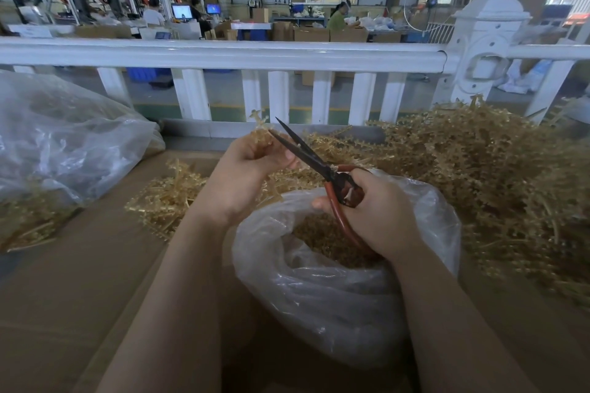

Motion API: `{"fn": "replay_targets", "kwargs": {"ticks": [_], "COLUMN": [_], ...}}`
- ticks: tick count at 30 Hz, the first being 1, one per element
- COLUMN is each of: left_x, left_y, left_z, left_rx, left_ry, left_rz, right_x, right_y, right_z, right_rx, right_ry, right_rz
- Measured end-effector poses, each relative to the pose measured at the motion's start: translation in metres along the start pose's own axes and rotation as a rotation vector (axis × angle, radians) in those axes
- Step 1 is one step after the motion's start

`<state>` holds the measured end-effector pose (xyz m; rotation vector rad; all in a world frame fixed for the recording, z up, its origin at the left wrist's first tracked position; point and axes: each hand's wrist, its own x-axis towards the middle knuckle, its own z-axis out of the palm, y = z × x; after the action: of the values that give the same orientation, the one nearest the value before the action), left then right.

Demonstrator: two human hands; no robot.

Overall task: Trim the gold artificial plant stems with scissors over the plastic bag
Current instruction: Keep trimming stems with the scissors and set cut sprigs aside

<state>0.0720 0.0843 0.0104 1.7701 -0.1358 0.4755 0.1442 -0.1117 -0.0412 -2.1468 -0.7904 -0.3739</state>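
The gold stem [263, 134] sits in the left hand [245, 175], whose fingers [289, 156] curl round its lower part so the leafy tip pokes up just beyond them, above the far edge of the plastic bag [319, 290]. The scissors [314, 159] are gripped by the right hand [373, 210], fingers through the red handles, the dark blades meeting at the stem just past the left fingertips.

To cut well, I would judge it best to hold the stem steady, keep the left fingertips back from the blades (they look very close), and bring the work a little nearer so the offcut drops into the bag rather than onto the bench [95, 281].

The open bag holds a heap of small gold trimmings. A second clear bag [64, 143] at the left holds more gold stems, hazy through the plastic. Loose stems lie in a small heap [166, 198] behind the left arm and a large pile [498, 175] at the right.
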Motion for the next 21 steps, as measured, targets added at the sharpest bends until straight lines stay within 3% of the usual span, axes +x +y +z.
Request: {"fn": "replay_targets", "kwargs": {"ticks": [8, 21], "left_x": [0.0016, -0.0014], "left_y": [-0.0003, -0.0002], "left_z": [0.0011, 0.0020], "left_rx": [0.132, 0.145], "left_ry": [0.029, 0.087], "left_rz": [-0.017, -0.028], "right_x": [0.0004, -0.0006], "right_y": [0.0010, 0.0038], "right_z": [0.0003, 0.0006], "right_rx": [-0.060, -0.034], "right_ry": [0.024, 0.031], "right_rz": [-0.011, -0.008]}}
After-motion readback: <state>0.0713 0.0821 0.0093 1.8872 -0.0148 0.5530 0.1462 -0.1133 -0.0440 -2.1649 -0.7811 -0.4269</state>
